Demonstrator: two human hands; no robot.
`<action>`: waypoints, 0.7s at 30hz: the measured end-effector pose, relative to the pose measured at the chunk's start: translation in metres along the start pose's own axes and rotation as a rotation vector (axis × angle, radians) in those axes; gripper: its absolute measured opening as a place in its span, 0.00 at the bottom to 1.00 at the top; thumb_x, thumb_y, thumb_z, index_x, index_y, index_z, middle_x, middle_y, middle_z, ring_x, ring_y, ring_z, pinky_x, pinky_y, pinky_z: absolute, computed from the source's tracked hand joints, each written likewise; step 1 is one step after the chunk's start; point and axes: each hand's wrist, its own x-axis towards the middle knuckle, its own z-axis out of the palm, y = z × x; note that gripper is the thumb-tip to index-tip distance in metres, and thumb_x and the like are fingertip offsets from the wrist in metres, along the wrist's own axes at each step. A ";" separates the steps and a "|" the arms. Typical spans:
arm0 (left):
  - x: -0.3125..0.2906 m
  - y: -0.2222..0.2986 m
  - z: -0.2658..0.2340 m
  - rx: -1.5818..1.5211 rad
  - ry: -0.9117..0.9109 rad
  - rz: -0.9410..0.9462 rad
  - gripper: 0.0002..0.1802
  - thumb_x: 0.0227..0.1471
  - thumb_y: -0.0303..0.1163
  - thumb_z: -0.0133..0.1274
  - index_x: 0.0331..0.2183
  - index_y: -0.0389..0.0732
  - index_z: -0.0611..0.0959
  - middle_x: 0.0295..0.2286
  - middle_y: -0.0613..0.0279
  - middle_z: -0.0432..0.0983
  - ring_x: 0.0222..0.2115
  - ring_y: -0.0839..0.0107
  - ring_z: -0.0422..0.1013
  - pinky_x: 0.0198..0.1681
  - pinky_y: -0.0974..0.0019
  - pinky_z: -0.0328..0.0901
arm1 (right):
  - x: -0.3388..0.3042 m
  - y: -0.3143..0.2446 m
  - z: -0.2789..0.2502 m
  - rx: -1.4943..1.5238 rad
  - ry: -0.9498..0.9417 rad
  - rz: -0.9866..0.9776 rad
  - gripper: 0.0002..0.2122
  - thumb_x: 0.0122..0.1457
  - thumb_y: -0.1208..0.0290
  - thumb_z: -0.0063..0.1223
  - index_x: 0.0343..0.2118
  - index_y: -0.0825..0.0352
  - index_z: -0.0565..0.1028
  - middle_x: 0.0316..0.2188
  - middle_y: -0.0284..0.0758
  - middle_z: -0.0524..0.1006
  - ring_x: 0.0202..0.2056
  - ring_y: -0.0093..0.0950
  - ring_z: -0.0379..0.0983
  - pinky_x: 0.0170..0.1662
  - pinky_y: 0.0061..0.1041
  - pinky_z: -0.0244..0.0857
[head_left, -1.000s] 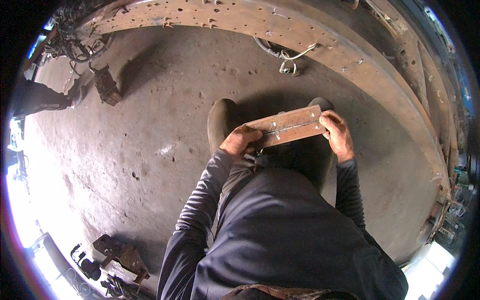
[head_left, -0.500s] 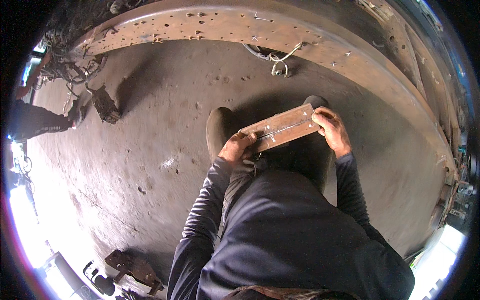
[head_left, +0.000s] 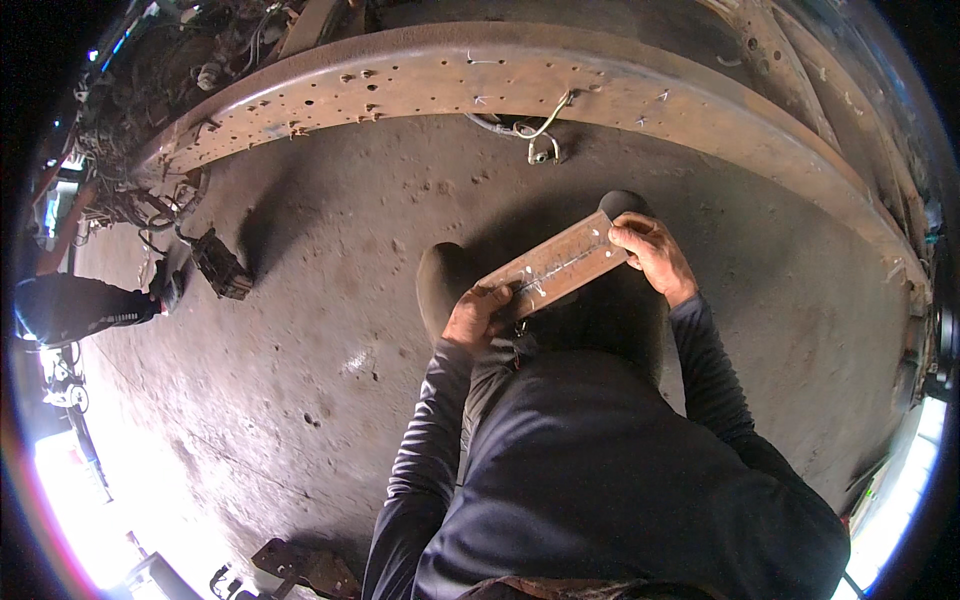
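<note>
Held out over my boots is a flat, rust-brown metal plate [head_left: 563, 262], rectangular and tilted up toward the right. A dark line with white chalk marks runs along its face. My left hand [head_left: 477, 315] grips its lower left end, the thumb on top and the other fingers hidden beneath. At the upper right end my right hand [head_left: 655, 255] is closed on the edge, thumb on the face and fingers curled round.
A long rusty vehicle frame rail [head_left: 420, 85] with many holes arcs across the far side, with a pale hose [head_left: 548, 118] hanging from it. A dark metal box [head_left: 217, 264] on a cable rests on the concrete floor [head_left: 330, 250]. Another person's leg [head_left: 85, 305] is at far left.
The view has shifted, so the frame rail sits lower in the picture. The plate is tilted a little more steeply, still held in both hands.
</note>
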 end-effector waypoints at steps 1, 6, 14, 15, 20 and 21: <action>0.002 -0.001 -0.001 0.092 0.029 0.026 0.20 0.63 0.42 0.52 0.45 0.33 0.81 0.31 0.63 0.79 0.28 0.78 0.72 0.32 0.69 0.69 | 0.001 0.001 0.000 0.020 0.004 -0.010 0.14 0.56 0.53 0.62 0.29 0.59 0.76 0.24 0.19 0.66 0.24 0.13 0.55 0.26 0.17 0.51; -0.001 0.001 0.012 -0.151 0.026 0.069 0.22 0.59 0.36 0.57 0.50 0.33 0.78 0.34 0.64 0.80 0.23 0.80 0.71 0.22 0.75 0.63 | -0.001 0.000 -0.002 0.020 -0.027 -0.010 0.13 0.57 0.54 0.60 0.28 0.59 0.74 0.24 0.20 0.67 0.25 0.14 0.57 0.28 0.18 0.53; 0.000 -0.006 0.007 -0.330 -0.038 0.014 0.23 0.59 0.36 0.58 0.52 0.33 0.77 0.39 0.61 0.80 0.35 0.75 0.77 0.37 0.72 0.74 | -0.001 -0.003 -0.001 -0.004 -0.033 -0.010 0.15 0.57 0.52 0.58 0.29 0.59 0.74 0.25 0.22 0.69 0.27 0.16 0.62 0.29 0.18 0.56; 0.000 -0.007 0.006 -0.332 -0.030 0.013 0.22 0.60 0.35 0.58 0.51 0.33 0.77 0.39 0.61 0.80 0.35 0.75 0.77 0.38 0.72 0.74 | -0.002 -0.004 0.000 -0.008 -0.025 -0.010 0.15 0.57 0.52 0.58 0.29 0.60 0.75 0.25 0.22 0.69 0.27 0.16 0.62 0.29 0.18 0.56; -0.012 0.011 0.013 -0.247 -0.024 -0.003 0.22 0.60 0.35 0.56 0.51 0.30 0.77 0.40 0.57 0.80 0.37 0.71 0.78 0.43 0.67 0.74 | 0.000 -0.001 0.000 -0.037 0.000 0.009 0.15 0.57 0.52 0.58 0.30 0.60 0.75 0.25 0.22 0.70 0.26 0.15 0.62 0.30 0.19 0.56; -0.014 0.017 0.016 -0.243 -0.023 -0.003 0.22 0.61 0.35 0.56 0.51 0.30 0.77 0.40 0.56 0.80 0.38 0.70 0.78 0.44 0.67 0.74 | 0.001 0.002 0.000 -0.013 0.003 0.006 0.14 0.57 0.54 0.59 0.31 0.61 0.76 0.25 0.21 0.68 0.26 0.15 0.59 0.28 0.18 0.54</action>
